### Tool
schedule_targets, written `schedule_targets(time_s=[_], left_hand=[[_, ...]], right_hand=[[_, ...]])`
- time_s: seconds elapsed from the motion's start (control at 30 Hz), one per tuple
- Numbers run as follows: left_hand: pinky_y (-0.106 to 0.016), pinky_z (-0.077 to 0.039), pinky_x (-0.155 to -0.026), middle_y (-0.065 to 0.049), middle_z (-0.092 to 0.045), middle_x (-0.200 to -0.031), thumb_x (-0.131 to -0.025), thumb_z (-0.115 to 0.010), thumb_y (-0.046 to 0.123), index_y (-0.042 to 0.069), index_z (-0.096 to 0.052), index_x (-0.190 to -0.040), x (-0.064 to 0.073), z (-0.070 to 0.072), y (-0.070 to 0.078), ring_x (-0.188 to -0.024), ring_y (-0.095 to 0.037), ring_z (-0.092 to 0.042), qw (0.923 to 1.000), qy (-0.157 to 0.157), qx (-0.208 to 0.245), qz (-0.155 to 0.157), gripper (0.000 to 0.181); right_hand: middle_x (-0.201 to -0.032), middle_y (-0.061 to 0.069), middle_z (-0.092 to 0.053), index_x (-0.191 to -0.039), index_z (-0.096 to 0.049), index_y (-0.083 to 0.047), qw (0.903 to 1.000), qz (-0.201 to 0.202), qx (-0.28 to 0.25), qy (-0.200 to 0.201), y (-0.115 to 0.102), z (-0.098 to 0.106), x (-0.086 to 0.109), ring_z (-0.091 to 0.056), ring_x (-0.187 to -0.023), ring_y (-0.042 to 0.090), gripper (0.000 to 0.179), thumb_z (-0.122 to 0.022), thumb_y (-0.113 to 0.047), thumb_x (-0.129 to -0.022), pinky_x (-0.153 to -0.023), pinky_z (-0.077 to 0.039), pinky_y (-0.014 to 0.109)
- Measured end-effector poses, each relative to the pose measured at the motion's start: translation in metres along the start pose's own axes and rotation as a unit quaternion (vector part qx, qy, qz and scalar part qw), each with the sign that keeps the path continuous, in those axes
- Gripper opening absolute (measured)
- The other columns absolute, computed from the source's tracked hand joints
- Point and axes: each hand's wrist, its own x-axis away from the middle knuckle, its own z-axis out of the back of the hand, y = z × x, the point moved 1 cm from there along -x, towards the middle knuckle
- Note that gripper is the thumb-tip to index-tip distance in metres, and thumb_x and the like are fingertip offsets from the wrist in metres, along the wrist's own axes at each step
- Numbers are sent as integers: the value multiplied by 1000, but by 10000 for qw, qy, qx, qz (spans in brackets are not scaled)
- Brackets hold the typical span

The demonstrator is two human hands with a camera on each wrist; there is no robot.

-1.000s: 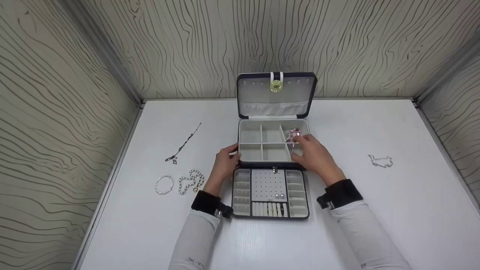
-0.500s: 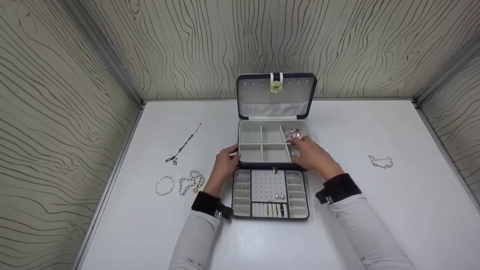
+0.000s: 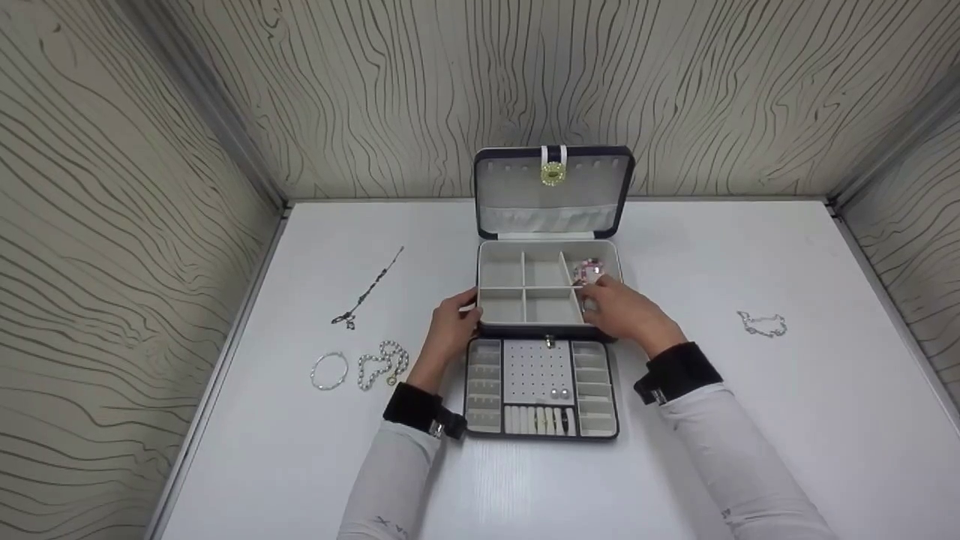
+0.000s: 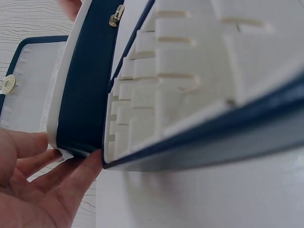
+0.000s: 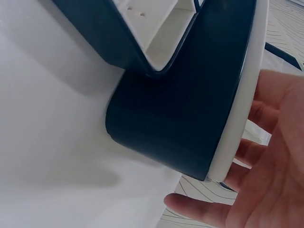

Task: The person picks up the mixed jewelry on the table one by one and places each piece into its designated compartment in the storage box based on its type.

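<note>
In the head view a navy jewelry box (image 3: 553,330) stands with its lid raised, showing a white compartment tray. My left hand (image 3: 454,322) rests against the box's left front corner; in the left wrist view its fingers (image 4: 28,142) touch the rim and side, fairly straight. My right hand (image 3: 630,309) reaches over the front right compartment. Its fingertips pinch a thin silver loop (image 3: 589,304), mostly hidden by the hand. Behind it, a pink beaded bracelet (image 3: 591,268) lies in the rear right compartment. The right wrist view shows fingers (image 5: 242,152) passing over the rim, their tips hidden.
A fold-out tray (image 3: 541,431) with pearl studs (image 3: 559,393) and several rings lies in front of the box. On the left are a dark chain (image 3: 367,289), a silver bangle (image 3: 328,371) and a beaded necklace (image 3: 382,365). A silver chain (image 3: 763,323) lies right.
My right hand has shifted slightly lower at the front right compartment, and the silver loop sits lower with it. My left hand, the box and the other jewelry stay put.
</note>
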Motion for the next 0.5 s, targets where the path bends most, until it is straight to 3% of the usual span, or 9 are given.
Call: schedule_targets(time_s=[0.13,0.27,0.5], left_hand=[[-28,-54,-83,-13,-53,-140,-101,-51,8,5,-46,-146,0,0,0,-116,-26,-60,10000,-7,-16,31,45],[-28,-54,-83,-14,-53,-140,-101,-52,8,5,-46,-145,0,0,0,-115,-26,-60,10000,3,6,4,45],[-29,-55,-82,-14,-54,-139,-100,-53,8,3,-47,-144,2,1,1,-113,-26,-61,10000,25,8,-75,45]], right_hand=[[-126,25,-54,-127,-64,-3,9991,-29,414,-93,0,-2,1,-56,-112,44,34,-53,-9,-95,-90,-47,57],[-125,24,-58,-127,-65,-5,9959,-326,684,-497,0,-3,1,-57,-111,43,36,-50,-5,-94,-86,-48,60],[-114,25,-64,-121,-68,-4,9960,-261,626,-580,3,-6,1,-62,-101,40,36,-51,0,-90,-84,-50,54]])
